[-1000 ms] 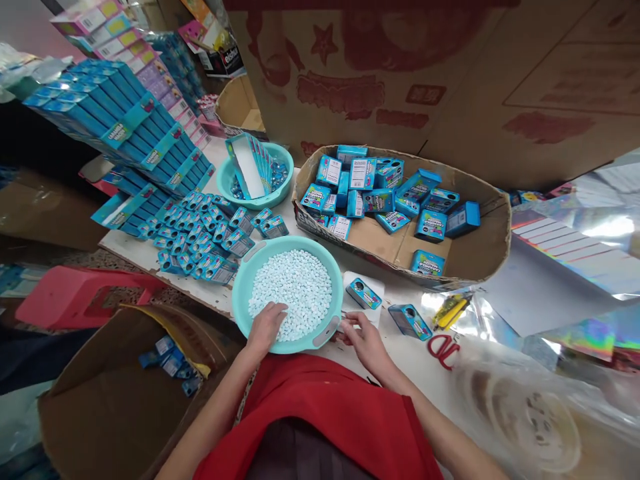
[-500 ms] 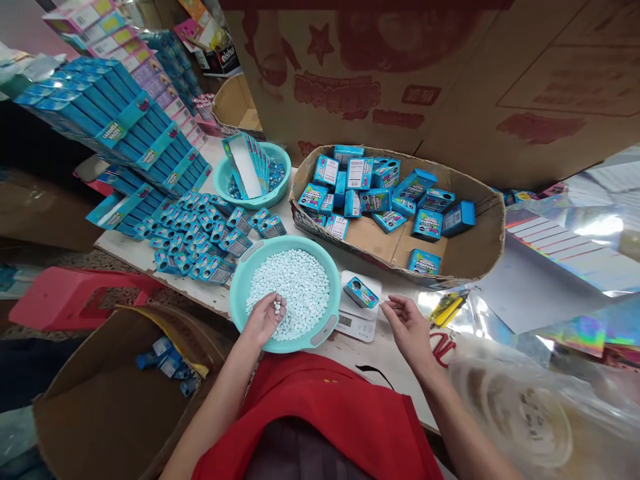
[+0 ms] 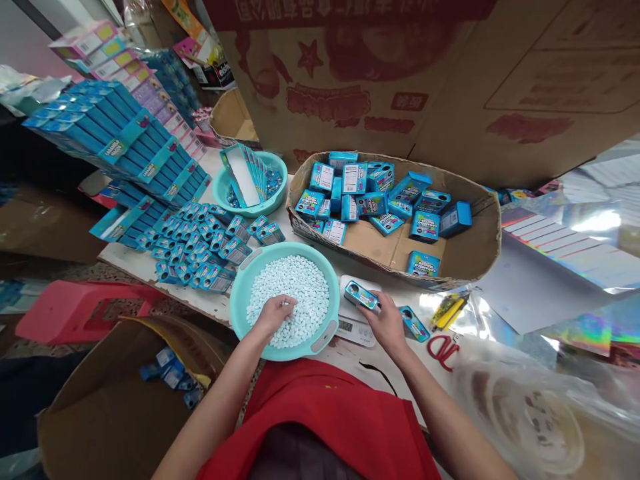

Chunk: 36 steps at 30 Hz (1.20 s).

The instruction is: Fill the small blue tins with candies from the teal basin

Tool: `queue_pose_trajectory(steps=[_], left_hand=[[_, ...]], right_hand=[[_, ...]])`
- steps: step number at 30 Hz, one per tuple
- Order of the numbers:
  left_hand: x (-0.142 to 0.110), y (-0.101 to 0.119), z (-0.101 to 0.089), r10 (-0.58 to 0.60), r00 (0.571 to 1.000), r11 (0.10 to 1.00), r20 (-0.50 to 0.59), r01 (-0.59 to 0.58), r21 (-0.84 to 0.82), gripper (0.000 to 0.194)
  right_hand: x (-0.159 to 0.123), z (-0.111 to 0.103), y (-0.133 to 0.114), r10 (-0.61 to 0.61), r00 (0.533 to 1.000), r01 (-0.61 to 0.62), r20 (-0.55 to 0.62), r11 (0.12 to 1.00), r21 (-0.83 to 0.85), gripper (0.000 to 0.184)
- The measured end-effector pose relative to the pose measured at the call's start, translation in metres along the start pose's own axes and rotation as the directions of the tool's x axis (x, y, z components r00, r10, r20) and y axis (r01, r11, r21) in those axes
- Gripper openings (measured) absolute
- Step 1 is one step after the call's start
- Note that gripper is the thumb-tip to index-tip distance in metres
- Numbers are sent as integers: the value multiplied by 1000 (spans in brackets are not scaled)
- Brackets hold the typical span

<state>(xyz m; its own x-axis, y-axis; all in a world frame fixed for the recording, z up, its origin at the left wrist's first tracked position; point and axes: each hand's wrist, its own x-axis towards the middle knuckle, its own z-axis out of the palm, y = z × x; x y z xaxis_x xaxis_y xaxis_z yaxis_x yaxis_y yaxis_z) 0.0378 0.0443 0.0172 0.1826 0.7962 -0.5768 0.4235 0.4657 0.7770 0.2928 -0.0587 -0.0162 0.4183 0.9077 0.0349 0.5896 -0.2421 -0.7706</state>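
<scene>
While white pellets (image 3: 306,285) in a round turquoise plastic bowl (image 3: 238,301) are being touched by the half-curled left hand (image 3: 273,315), its hold unclear, one blue cardboard box (image 3: 359,293) is being gripped at the white scale (image 3: 367,339) by the right hand (image 3: 390,327), numerous boxes clustered left (image 3: 193,248) seemingly remaining.

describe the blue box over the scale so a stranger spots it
Find the round basin of white pellets. Just right of it sits a white scale, with a blue box over it. Unlike its neighbours, this one has the right hand gripping its end.
</scene>
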Motion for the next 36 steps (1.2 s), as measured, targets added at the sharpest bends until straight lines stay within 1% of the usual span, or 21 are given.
queue_pose_trajectory(steps=[2, 3, 5, 7, 9, 11, 12, 14, 16, 19, 24, 28, 29, 30, 32, 33, 34, 35, 36], left_hand=[[-3, 20, 4, 98, 994, 990, 41, -102, 95, 20], [-5, 31, 8, 146, 986, 979, 82, -156, 130, 19], [-10, 56, 18, 241, 953, 942, 182, -275, 193, 17], [-16, 80, 31, 346, 898, 871, 272, -415, 263, 15], [-21, 97, 45, 439, 825, 754, 357, -554, 353, 15], [-22, 106, 55, 483, 759, 625, 437, -648, 435, 20], [-22, 108, 58, 490, 736, 571, 468, -676, 466, 23], [-20, 107, 61, 502, 706, 500, 499, -708, 499, 28], [-17, 105, 61, 514, 694, 477, 504, -720, 504, 31], [-14, 103, 59, 527, 695, 505, 490, -719, 477, 30], [-16, 104, 62, 493, 748, 618, 444, -660, 427, 25], [-15, 103, 67, 502, 759, 725, 415, -631, 276, 22], [-14, 102, 67, 507, 768, 755, 390, -615, 229, 20], [-12, 99, 64, 507, 787, 786, 351, -590, 187, 19], [-8, 91, 55, 481, 846, 841, 231, -519, 151, 19], [-5, 84, 48, 463, 872, 854, 161, -487, 183, 20], [-3, 74, 40, 454, 886, 848, 94, -462, 259, 21], [-1, 63, 31, 457, 889, 822, 33, -436, 367, 22], [-1, 50, 23, 474, 881, 770, -8, -410, 489, 23]], right_hand=[[0, -7, -5, -51, 999, 51, 0, 999, -17, 40], [0, -12, -10, -79, 997, 79, 2, 997, -25, 37], [-2, -21, -21, -129, 992, 129, 8, 991, -31, 32], [-4, -28, -34, -166, 986, 166, 12, 986, -19, 28], [-5, -31, -44, -191, 981, 191, 17, 982, 8, 25], [-5, -32, -51, -205, 979, 204, 22, 978, 38, 24], [-4, -32, -53, -208, 978, 207, 22, 977, 49, 24], [-3, -31, -54, -207, 978, 205, 25, 977, 59, 24], [-2, -30, -53, -198, 980, 196, 33, 978, 66, 24], [0, -29, -51, -177, 983, 172, 48, 981, 87, 26], [1, -28, -49, -136, 989, 126, 59, 982, 138, 26], [1, -30, -48, -84, 994, 69, 75, 980, 187, 29], [0, -30, -47, -69, 995, 52, 76, 979, 199, 30], [-1, -30, -45, -48, 996, 32, 72, 977, 211, 31], [-2, -28, -38, 10, 999, -19, 40, 974, 224, 35], [-3, -27, -32, 43, 999, -46, 17, 973, 226, 37], [-3, -24, -26, 75, 997, -72, -6, 972, 225, 39], [-3, -21, -19, 101, 995, -93, -25, 970, 223, 41], [-2, -18, -12, 119, 992, -108, -37, 970, 218, 43]])
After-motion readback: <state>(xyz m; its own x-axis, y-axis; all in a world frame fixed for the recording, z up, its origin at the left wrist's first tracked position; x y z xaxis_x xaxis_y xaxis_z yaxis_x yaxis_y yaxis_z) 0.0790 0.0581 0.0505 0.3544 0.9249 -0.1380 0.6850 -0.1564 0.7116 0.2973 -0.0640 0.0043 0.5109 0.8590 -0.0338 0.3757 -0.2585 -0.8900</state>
